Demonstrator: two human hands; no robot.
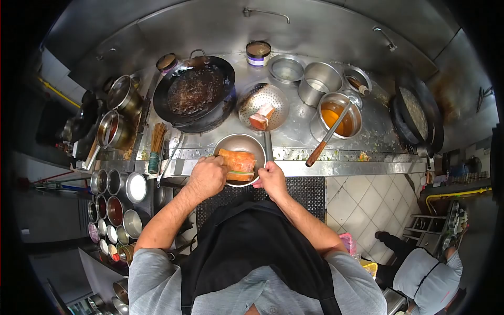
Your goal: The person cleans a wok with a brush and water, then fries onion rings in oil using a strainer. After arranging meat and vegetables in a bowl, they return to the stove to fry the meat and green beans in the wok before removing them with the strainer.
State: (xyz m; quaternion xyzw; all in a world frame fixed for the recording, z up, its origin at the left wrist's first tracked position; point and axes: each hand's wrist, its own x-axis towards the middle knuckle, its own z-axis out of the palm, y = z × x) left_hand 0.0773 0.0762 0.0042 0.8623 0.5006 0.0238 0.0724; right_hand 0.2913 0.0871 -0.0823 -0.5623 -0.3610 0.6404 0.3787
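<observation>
A metal bowl (214,149) at the counter's front edge holds orange-brown slabs of meat (237,159), with a thin green strip showing between them. My right hand (273,181) grips the bowl's right rim, thumb up by the edge and fingers partly underneath. Over the left rim, my left hand (209,176) is closed, its fingertips at the left end of the meat; they are partly hidden. Just behind the bowl lies a perforated strainer (278,100) with another chunk of meat (261,118) in it. The strainer's handle (269,146) runs down beside the bowl.
A black wok (194,92) with dark bubbling liquid stands at left. A pot of orange liquid (336,116) with a wooden-handled ladle (320,149) is at right. A bamboo brush (157,144) sits left. Seasoning containers (115,210) line the left side. Another person (428,273) is at lower right.
</observation>
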